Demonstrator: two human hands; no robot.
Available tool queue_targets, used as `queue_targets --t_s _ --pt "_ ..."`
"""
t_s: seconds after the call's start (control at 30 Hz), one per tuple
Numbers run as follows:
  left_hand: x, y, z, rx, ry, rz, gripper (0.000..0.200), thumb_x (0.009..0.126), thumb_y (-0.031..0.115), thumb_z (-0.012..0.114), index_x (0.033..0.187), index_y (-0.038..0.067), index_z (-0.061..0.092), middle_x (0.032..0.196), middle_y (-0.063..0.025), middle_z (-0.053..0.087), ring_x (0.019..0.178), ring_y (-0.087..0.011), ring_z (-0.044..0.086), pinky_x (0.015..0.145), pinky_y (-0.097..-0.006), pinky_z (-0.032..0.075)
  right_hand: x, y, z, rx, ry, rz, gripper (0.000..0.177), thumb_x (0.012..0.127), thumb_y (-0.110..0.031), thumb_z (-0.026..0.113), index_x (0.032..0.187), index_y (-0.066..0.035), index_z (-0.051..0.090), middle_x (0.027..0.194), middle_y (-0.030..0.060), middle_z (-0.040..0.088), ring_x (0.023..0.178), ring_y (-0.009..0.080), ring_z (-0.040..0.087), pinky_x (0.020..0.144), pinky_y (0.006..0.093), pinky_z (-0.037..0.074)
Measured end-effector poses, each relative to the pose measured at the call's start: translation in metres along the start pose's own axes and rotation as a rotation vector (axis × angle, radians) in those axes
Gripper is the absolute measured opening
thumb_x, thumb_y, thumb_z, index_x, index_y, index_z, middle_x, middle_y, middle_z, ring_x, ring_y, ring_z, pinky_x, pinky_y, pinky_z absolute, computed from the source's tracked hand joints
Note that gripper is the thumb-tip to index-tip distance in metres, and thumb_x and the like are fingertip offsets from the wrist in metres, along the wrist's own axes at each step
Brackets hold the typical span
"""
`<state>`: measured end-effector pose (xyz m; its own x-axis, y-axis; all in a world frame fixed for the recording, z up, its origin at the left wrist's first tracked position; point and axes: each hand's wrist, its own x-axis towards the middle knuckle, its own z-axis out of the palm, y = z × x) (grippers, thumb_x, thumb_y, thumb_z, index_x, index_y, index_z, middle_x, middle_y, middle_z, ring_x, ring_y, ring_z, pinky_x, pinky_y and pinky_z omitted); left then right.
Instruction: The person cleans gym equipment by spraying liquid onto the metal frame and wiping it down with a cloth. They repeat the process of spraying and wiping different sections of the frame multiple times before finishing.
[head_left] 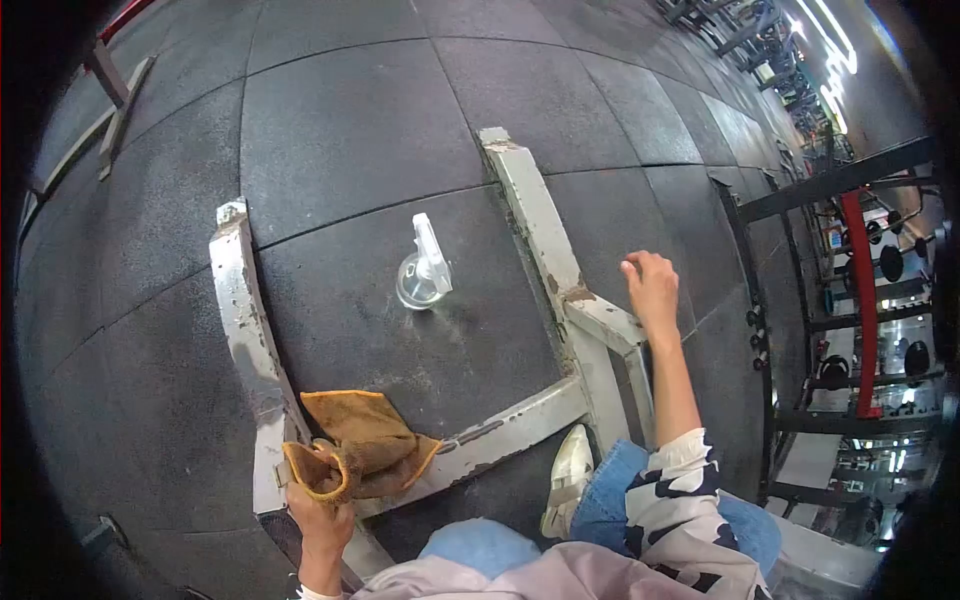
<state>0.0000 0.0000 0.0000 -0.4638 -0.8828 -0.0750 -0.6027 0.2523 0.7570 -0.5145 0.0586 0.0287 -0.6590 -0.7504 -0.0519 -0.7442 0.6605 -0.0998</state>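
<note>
My left hand is closed on a brown cloth with yellow-orange stitched edges, at the left corner of a worn white metal frame. Bunched, the cloth drapes over the frame and hides part of my fingers. My right hand hangs in the air right of the frame's right-hand beam, fingers loosely bent and nothing visible in them. Between the two long beams, a clear spray bottle with a white trigger head stands on the dark floor, apart from both hands.
Dark rubber tiles cover the floor. Beside my right leg, a shoe rests close to the frame's crossbar. A black rack with a red upright and weights stands at the right. Another metal frame lies at the upper left.
</note>
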Motion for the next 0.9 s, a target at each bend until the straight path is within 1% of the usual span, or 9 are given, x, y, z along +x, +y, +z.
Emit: queue_targets --t_s 0.07,0.1,0.17,0.33,0.43,0.5,0.6,0.8,0.9 --pt "-0.005 0.010 -0.008 -0.081 0.006 -0.068 0.025 0.083 0.001 0.060 0.108 0.001 0.060 0.109 -0.0141 0.062 0.102 -0.0314 0.059 0.093 -0.0359 0.042 -0.005 0.015 0.005 -0.066 -0.118 0.125 0.047 0.092 -0.045 0.055 0.121 -0.008 0.059 0.120 0.0173 0.061 0.115 0.0289 0.055 0.101 0.0384 0.038" --pt "0.007 0.008 0.016 -0.166 0.021 -0.042 0.025 0.083 0.001 0.060 0.108 0.001 0.060 0.109 -0.0141 0.062 0.102 -0.0314 0.059 0.093 -0.0359 0.042 0.007 0.031 -0.006 -0.138 -0.063 0.126 0.047 0.092 -0.045 0.055 0.121 -0.008 0.059 0.120 0.0173 0.061 0.115 0.0289 0.055 0.101 0.0384 0.038" --pt "0.000 0.012 0.007 -0.139 0.066 -0.106 0.024 0.084 0.000 0.059 0.108 -0.001 0.060 0.108 -0.0155 0.063 0.101 -0.0311 0.059 0.093 -0.0356 0.042 0.000 0.045 0.021 0.421 -0.145 0.107 0.050 0.092 -0.045 0.054 0.120 -0.004 0.058 0.117 0.0186 0.061 0.111 0.0313 0.057 0.096 0.0378 0.042" --pt "-0.005 0.006 0.003 0.005 0.081 -0.063 0.024 0.086 0.003 0.058 0.110 -0.003 0.059 0.107 -0.0179 0.062 0.101 -0.0342 0.059 0.091 -0.0372 0.042 0.000 0.034 0.019 0.288 -0.198 0.064 0.049 0.093 -0.044 0.052 0.116 -0.001 0.060 0.111 0.0196 0.063 0.105 0.0326 0.060 0.090 0.0364 0.045" --pt "-0.002 0.009 0.000 0.008 0.071 -0.049 0.024 0.085 0.003 0.058 0.109 -0.003 0.059 0.108 -0.0188 0.062 0.101 -0.0370 0.059 0.089 -0.0387 0.042 0.000 0.030 0.013 0.244 -0.095 0.082 0.043 0.094 -0.041 0.051 0.099 0.000 0.063 0.092 0.0190 0.064 0.089 0.0332 0.062 0.079 0.0386 0.046" --pt "0.002 0.016 -0.004 -0.022 0.044 -0.053 0.025 0.084 0.001 0.058 0.108 -0.003 0.060 0.106 -0.0193 0.062 0.102 -0.0374 0.059 0.089 -0.0387 0.043 0.002 0.029 0.013 0.228 -0.007 0.103 0.042 0.095 -0.038 0.050 0.082 0.001 0.059 0.076 0.0186 0.058 0.072 0.0334 0.057 0.068 0.0418 0.043" --pt "0.003 0.012 -0.002 -0.039 0.048 -0.058 0.024 0.083 0.001 0.058 0.106 -0.003 0.061 0.103 -0.0194 0.063 0.100 -0.0382 0.060 0.087 -0.0385 0.044 0.001 0.025 0.014 0.246 0.055 0.093 0.043 0.096 -0.038 0.048 0.077 0.001 0.054 0.070 0.0186 0.053 0.065 0.0330 0.052 0.063 0.0427 0.040" --pt "0.011 0.012 -0.003 -0.037 0.093 -0.001 0.022 0.081 0.002 0.061 0.102 -0.002 0.062 0.100 -0.0189 0.064 0.094 -0.0374 0.061 0.084 -0.0409 0.046 0.003 0.028 0.016 0.164 0.042 0.081 0.042 0.096 -0.038 0.047 0.079 0.000 0.054 0.072 0.0185 0.054 0.067 0.0346 0.053 0.064 0.0428 0.041" --pt "0.013 0.014 -0.007 0.053 0.001 0.002 0.023 0.079 0.002 0.062 0.102 -0.002 0.062 0.099 -0.0182 0.064 0.093 -0.0374 0.061 0.083 -0.0419 0.046 0.002 0.028 0.016 0.194 0.053 0.050 0.041 0.096 -0.038 0.047 0.082 -0.001 0.057 0.073 0.0179 0.057 0.069 0.0339 0.055 0.065 0.0417 0.042"
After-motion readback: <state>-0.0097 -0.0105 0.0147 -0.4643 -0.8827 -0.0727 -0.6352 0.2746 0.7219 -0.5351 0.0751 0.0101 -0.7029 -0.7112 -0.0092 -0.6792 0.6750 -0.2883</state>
